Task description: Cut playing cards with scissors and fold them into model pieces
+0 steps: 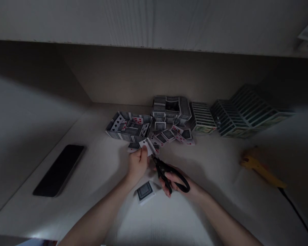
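Pinched between the thumb and fingers of my left hand [138,162] is a white playing card [144,145] with black club marks. My right hand [172,181] grips black-handled scissors [162,167], their blades at the card's right edge. Whether the blades have cut into it, I cannot tell. Just beyond the card stands an open box [123,136] built from playing cards, with card faces showing inside. Loose playing cards [168,135], some face up and some face down, lie scattered to its right. A small deck of cards [145,192] rests below my hands, patterned back up.
A black phone [59,171] lies on the left. Behind the loose cards stands a bigger card structure [171,108] with an opening. Striped stepped structures [203,118] continue rightward. At right lies a yellow glue gun [263,169] with a black cord. A shelf board [154,24] overhangs the surface.
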Motion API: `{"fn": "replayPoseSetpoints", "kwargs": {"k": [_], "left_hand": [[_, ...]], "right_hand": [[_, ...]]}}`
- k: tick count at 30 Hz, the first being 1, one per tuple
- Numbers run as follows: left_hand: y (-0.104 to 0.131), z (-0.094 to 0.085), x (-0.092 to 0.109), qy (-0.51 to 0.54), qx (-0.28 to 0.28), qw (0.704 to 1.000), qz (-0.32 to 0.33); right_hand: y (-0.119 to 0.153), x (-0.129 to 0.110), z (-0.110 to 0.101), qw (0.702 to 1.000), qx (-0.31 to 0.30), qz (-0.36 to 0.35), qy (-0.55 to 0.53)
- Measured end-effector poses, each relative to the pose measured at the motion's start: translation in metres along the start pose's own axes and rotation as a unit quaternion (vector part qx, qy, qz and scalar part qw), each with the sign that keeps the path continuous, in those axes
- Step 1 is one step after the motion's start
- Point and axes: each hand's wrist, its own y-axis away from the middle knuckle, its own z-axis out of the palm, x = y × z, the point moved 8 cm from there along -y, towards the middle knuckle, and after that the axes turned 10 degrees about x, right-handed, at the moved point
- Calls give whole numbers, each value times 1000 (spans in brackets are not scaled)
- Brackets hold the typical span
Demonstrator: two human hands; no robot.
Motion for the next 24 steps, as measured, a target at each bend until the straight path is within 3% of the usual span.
{"fn": "replayPoseSetpoints", "kwargs": {"k": [8, 16, 24], "left_hand": [[3, 3, 4, -7, -10, 1000, 6], [3, 2, 5, 12, -15, 1000, -7], [2, 5, 2, 30, -42, 999, -16]], "right_hand": [[2, -4, 6, 1000, -8, -7, 11], [5, -7, 6, 999, 38, -2, 20], [5, -8, 2, 1000, 19, -4, 4]]}}
